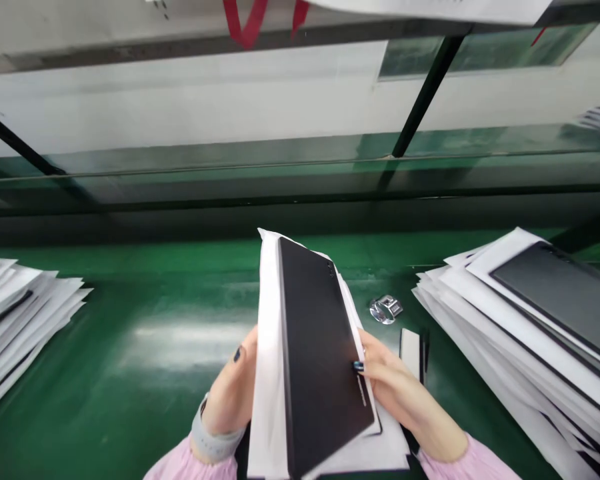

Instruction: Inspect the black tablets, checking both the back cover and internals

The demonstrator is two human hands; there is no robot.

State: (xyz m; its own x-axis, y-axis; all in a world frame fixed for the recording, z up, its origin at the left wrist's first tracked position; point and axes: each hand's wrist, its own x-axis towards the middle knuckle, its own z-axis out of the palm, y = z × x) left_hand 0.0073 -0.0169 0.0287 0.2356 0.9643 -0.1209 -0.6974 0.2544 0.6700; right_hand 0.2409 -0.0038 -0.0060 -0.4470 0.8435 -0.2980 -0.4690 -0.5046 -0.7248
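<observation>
Between my two hands is a dark flat panel with white sheets behind and beside it, tilted up from the green table. My left hand grips the left edge of the white sheets; its fingers are mostly hidden behind them. At the panel's lower right edge, my right hand has its thumb on the dark face and its other fingers underneath. More white sheets stick out below the panel, near my right wrist.
A tall stack of white sheets and dark panels stands on the right, another stack on the left. A shiny metal object and a small white-and-black strip lie right of the panel on the green table.
</observation>
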